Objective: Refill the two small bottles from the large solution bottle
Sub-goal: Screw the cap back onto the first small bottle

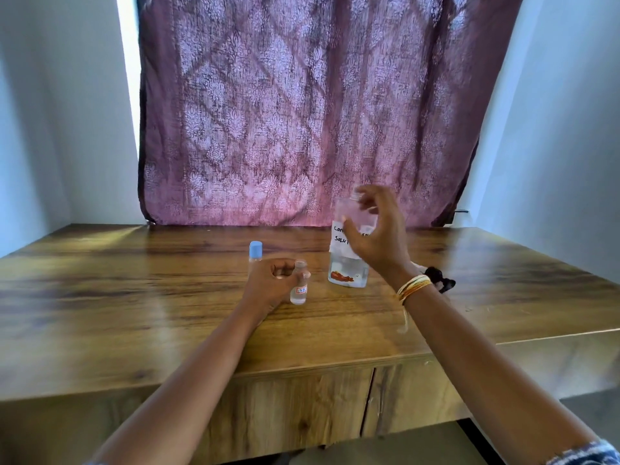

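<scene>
Head view: I see the large solution bottle [349,260] upright mid-table, right hand [377,229] spread around its upper part, fingers apart; contact I can't tell. Left of it, left hand [271,285] clamps an uncapped small bottle [298,283] standing on the table [134,297]. A blue-capped small bottle [255,251] stands behind that hand. Dark object [439,278] just right of the big bottle. Table edges well clear all round.

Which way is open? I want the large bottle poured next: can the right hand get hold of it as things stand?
Probably yes. The right hand is already open around the large solution bottle, with nothing between them. The left hand and its small open bottle sit clear to the side.
</scene>
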`<state>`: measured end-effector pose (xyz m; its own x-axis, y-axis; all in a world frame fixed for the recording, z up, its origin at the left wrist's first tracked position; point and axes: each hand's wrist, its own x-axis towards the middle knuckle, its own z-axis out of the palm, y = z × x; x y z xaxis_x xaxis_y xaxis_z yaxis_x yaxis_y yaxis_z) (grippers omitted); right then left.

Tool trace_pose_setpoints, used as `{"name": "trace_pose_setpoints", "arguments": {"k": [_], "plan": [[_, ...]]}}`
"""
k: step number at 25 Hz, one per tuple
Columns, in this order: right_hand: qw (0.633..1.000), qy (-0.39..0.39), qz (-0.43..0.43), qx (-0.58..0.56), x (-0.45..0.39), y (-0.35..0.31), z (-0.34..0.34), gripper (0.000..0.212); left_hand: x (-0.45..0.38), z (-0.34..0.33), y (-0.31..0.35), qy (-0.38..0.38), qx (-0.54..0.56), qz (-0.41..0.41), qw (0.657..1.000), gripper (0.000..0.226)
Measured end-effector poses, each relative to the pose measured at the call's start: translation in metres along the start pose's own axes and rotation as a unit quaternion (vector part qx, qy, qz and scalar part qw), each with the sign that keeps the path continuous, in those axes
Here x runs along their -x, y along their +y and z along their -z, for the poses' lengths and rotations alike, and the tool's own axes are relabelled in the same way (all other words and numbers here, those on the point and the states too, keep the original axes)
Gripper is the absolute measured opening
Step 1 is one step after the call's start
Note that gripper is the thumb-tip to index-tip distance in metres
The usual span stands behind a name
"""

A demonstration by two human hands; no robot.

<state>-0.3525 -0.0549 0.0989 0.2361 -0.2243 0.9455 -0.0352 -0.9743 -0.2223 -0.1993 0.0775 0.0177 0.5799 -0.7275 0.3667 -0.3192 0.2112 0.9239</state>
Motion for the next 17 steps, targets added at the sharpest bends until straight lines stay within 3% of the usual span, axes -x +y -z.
{"name": "trace_pose_setpoints", "arguments": {"k": [3,6,10,14,17], "plan": [[0.995,-0.094,0.021,-0.006,0.021,-0.008,-0.022,0.02,0.001,0.002,0.003,0.011,-0.01,0.001,1.0,0.014],[0.981,-0.19,-0.021,0.024,0.035,-0.003,-0.042,0.035,0.002,0.002,0.004,0.021,-0.01,0.007,1.0,0.014],[0.926,-0.362,-0.085,0.067,0.038,0.001,-0.066,0.044,-0.001,0.003,0.003,0.028,-0.036,-0.004,0.999,0.015],[0.892,-0.443,-0.079,0.033,0.042,0.005,-0.085,0.029,-0.002,0.005,-0.003,0.024,-0.035,0.009,0.999,0.019],[0.89,-0.448,-0.075,0.053,0.047,0.007,-0.088,0.018,-0.002,0.005,-0.003,0.021,-0.028,0.02,0.999,0.017]]}}
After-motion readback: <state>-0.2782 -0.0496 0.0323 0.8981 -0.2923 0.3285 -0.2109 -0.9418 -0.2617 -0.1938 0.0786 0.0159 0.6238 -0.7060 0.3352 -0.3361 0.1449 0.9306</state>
